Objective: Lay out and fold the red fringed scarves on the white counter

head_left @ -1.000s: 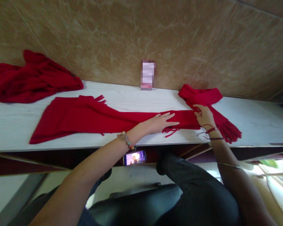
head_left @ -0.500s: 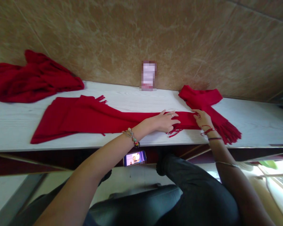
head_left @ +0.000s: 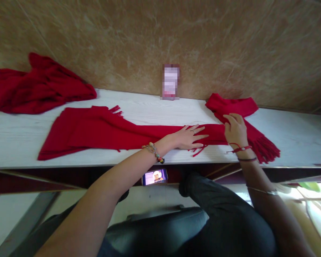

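Note:
A long red scarf lies across the white table, wide at the left and folded narrow toward the right. My left hand rests flat on the narrow part, fingers spread, with a few fringe strands below it. At the narrow part's right end is my right hand; its fingers are bent and partly hidden, so whether they grip the cloth cannot be told. Beyond my right hand lies a second red scarf, folded over itself, its fringe pointing toward the front right.
A crumpled red cloth lies at the back left of the white table. A pixelated upright object stands by the brown wall. A lit phone is below the table's front edge, near my legs.
My left fingers have spread flatter on the scarf. My right hand has moved slightly right and up, and has turned. The whole view has shifted slightly.

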`<action>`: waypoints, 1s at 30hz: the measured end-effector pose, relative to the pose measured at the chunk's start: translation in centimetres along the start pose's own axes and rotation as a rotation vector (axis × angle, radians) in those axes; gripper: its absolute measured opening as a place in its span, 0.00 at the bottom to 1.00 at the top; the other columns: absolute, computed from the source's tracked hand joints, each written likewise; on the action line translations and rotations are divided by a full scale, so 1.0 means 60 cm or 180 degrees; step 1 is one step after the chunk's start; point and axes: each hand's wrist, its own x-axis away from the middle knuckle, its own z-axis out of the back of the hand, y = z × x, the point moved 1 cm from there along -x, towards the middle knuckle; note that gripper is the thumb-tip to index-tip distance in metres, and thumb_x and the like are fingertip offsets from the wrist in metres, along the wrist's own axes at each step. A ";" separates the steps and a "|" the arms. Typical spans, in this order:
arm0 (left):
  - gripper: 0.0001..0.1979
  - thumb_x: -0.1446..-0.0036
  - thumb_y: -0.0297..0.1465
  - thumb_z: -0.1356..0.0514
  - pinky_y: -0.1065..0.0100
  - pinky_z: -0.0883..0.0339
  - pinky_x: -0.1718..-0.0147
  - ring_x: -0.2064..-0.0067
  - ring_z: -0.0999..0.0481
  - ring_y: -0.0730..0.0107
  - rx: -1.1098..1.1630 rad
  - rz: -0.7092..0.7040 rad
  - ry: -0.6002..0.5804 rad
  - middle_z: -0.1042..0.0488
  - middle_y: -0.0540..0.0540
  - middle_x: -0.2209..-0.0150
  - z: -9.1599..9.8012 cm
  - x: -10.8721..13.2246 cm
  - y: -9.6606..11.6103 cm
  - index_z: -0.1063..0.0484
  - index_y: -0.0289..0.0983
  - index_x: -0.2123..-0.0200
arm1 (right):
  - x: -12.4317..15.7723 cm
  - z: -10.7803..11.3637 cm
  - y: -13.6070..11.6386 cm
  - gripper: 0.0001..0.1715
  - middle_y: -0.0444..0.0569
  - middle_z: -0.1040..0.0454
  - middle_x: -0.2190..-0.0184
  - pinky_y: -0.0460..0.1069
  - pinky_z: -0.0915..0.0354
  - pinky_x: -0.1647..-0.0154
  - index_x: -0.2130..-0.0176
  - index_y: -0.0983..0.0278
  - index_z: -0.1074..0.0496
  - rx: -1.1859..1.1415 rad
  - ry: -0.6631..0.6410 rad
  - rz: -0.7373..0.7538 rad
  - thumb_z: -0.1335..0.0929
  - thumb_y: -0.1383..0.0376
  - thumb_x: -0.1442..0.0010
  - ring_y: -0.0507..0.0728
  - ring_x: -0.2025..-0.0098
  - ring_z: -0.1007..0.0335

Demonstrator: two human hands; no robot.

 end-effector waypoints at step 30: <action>0.27 0.38 0.49 0.57 0.49 0.65 0.38 0.32 0.64 0.57 0.0423 0.0052 -0.0134 0.63 0.48 0.31 0.014 0.009 -0.004 0.50 0.53 0.37 | 0.010 0.005 0.037 0.29 0.61 0.43 0.38 0.69 0.44 0.43 0.40 0.68 0.40 0.0669 -0.1133 -0.0085 0.45 0.65 0.38 0.69 0.37 0.49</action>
